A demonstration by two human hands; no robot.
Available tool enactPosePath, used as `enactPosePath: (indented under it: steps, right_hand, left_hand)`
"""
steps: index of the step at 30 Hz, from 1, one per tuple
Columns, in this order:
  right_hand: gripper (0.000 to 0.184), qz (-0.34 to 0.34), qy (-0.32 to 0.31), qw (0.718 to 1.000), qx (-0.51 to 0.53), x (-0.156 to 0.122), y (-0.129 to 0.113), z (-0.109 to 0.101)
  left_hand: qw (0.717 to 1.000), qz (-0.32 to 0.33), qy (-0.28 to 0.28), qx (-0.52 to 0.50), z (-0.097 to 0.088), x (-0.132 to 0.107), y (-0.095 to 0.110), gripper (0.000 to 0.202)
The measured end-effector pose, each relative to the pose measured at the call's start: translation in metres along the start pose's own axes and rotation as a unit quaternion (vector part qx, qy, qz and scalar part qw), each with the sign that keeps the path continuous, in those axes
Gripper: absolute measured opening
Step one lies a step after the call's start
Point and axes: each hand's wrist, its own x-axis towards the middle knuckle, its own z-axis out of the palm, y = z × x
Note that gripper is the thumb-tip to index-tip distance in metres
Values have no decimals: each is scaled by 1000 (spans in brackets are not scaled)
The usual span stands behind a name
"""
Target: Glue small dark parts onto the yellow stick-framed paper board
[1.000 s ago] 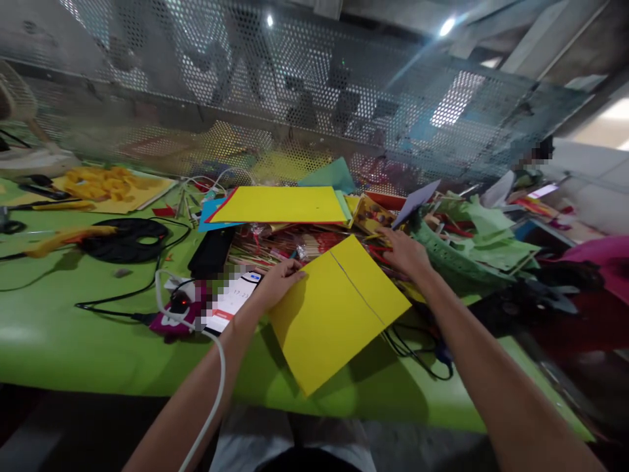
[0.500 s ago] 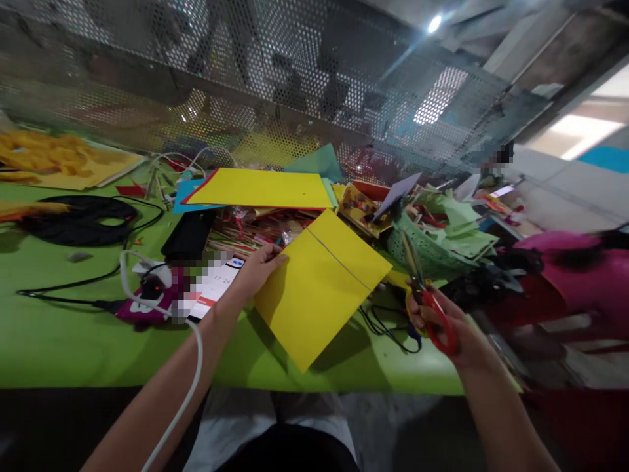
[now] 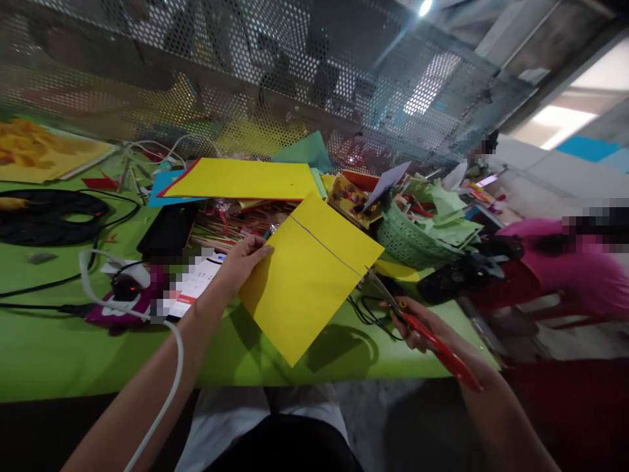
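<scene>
My left hand [image 3: 246,262] pinches the left edge of a yellow sheet of paper [image 3: 299,288], held tilted above the table. A dark straight line crosses the sheet near its upper right edge. In my right hand [image 3: 422,324] is a pair of scissors [image 3: 432,344] with red handles. Their blades meet the right edge of the sheet, close to where the line ends. How far the blades are parted is hard to make out. The sheet casts a shadow on the green tabletop below.
Behind the sheet lie stacked coloured papers [image 3: 246,179] on thin sticks. A green basket [image 3: 413,236] of paper scraps stands right of them. A phone [image 3: 196,285], a purple power strip [image 3: 122,308] and cables occupy the left. A person in pink [image 3: 555,255] is at far right.
The scissors have come left and tipped over, from upright beside the paper to touching its right edge. The whole view has shifted slightly; my left hand keeps its hold on the sheet.
</scene>
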Motion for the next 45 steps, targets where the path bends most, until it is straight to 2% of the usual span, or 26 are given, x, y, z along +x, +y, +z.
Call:
enactPosePath:
  steps: [6,13,28,37,45]
  right_hand:
    - [59,15,-19,1000,-13,4,-6,10]
    - [62,28,-48,998,-8,9,-10,12]
    - [68,36,-38,999,-1,10,-19,17]
    - [59,36,-32,999,5,10,-14,17]
    - [64,32,-35,999,7,10,-18,18]
  left_hand:
    - [1000,3,-11,18,-1,2,-5,30]
    - [1000,5,-18,24,0,1,-3,29]
    - [999,-4,-22,30,1,0,-3,30]
    - [999,0,-21,37,1,0,-2,29]
    - [999,5,-25,42,-1,2,-6,31]
